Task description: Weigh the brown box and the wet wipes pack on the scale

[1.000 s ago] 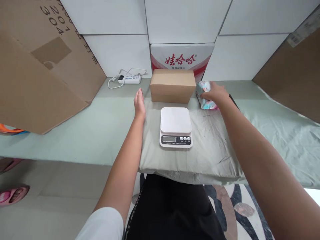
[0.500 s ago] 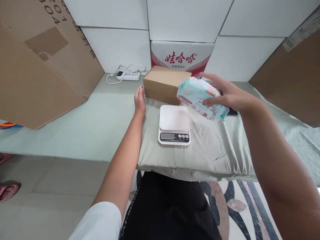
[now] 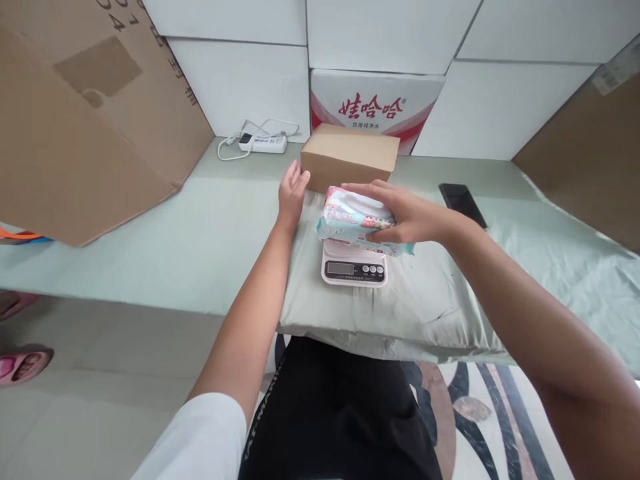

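Note:
A pale blue pack of wet wipes [image 3: 345, 223] is gripped from above by my right hand [image 3: 395, 210], its thumb on the near side. The pack covers most of the plate of the white kitchen scale [image 3: 355, 275]; whether it rests there I cannot tell. Only the scale's front, with its display and buttons, shows below the pack. My left hand [image 3: 293, 190] is open, fingers stretched out, against or just beside the left side of a small brown cardboard box [image 3: 350, 150]. Behind the pack, part of the box's front is hidden.
A black phone [image 3: 463, 204] lies at the right. Toward the back left sits a white power strip [image 3: 263, 143] with its cable. Large cardboard sheets [image 3: 100, 147] stand at both sides. A red and white carton [image 3: 373, 100] is set against the white back wall.
My right hand has carried the pack of wipes left and down over the scale, uncovering the phone. My left hand stays by the box. The view has shifted slightly.

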Action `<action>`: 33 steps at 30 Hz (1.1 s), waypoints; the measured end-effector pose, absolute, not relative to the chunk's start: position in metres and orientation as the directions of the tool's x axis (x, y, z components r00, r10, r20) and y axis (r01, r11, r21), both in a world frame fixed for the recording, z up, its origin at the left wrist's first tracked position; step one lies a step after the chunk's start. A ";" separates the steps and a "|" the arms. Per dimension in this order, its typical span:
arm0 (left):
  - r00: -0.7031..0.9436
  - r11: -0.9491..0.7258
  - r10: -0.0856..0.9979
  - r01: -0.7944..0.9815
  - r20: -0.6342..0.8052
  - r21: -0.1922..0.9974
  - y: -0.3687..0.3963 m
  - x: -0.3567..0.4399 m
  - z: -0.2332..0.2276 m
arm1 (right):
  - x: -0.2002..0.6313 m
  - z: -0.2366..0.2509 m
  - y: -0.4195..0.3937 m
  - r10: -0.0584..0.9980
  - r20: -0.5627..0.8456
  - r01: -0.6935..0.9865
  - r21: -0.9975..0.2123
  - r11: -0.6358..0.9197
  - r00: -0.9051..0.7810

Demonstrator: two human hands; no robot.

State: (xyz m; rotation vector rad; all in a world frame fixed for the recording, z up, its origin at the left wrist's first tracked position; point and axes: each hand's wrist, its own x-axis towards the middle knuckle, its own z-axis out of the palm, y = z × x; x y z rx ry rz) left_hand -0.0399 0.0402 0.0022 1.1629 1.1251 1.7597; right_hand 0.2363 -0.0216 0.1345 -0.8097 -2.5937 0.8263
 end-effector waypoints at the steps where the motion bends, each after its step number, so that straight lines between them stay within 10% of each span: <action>1: -0.323 -0.349 0.898 -0.104 0.300 0.931 0.040 -0.040 0.001 | 0.235 0.133 -0.021 0.587 0.094 0.428 -0.592 0.682 -0.804; 17: -0.300 -0.354 0.900 -0.077 0.317 0.932 0.035 -0.036 0.004 | 0.230 0.138 -0.021 0.629 0.122 0.406 -0.667 0.625 -0.768; 23: -0.310 -0.332 0.903 -0.061 0.299 0.941 0.033 -0.038 0.002 | 0.260 0.124 0.000 0.847 0.468 0.474 -0.703 0.530 -0.252; 33: -0.270 -0.302 0.922 -0.052 0.278 0.952 0.027 -0.029 0.007 | 0.267 0.074 0.096 0.906 0.390 0.520 -0.747 0.414 -0.161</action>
